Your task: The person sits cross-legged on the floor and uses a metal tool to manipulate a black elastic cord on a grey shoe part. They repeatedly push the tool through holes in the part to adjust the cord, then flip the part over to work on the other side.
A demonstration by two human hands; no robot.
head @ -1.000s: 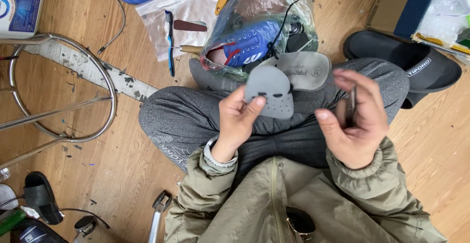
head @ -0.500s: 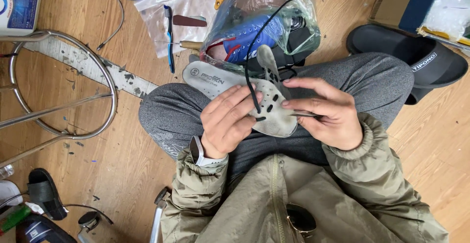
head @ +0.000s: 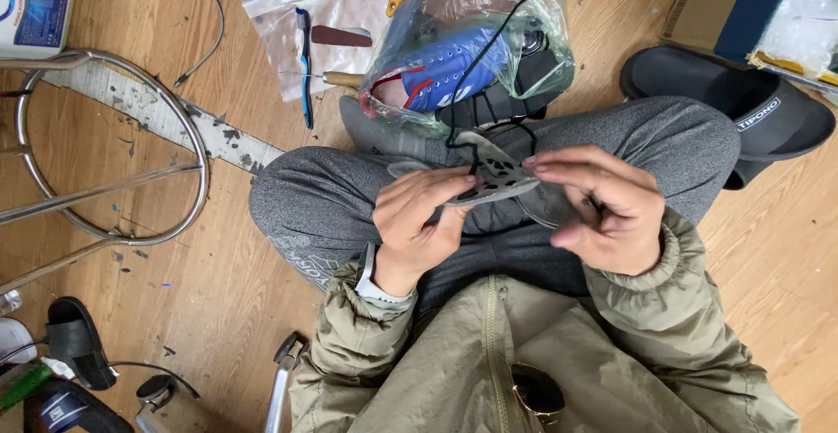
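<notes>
A: What is your left hand [head: 419, 223] doing?

B: It is closed around a grey shoe piece [head: 493, 180] punched with small holes. Your fingers curl over its near end, and the piece lies flat, jutting out to the right above your lap.

A: And your right hand [head: 602, 210]?

B: It sits just beside the far end of that piece, with the fingers bent inward and the fingertips near its edge. It is blurred, so I cannot tell whether you are pinching anything or only touching.

A: Where does the black lace [head: 489, 40] run?

B: It rises from the grey piece, up over a clear plastic bag [head: 532, 14] lying on the wooden floor [head: 175, 250] beyond your crossed legs [head: 340, 197]. A blue shoe [head: 454, 66] sits inside that bag.

A: Anything else close to you?

B: A black slipper [head: 751, 110] lies to your right, near your knee. To the left of the bag, a toothbrush [head: 304, 58] rests on a flat plastic sheet. A metal stool frame [head: 105, 189] stands well apart on your left.
</notes>
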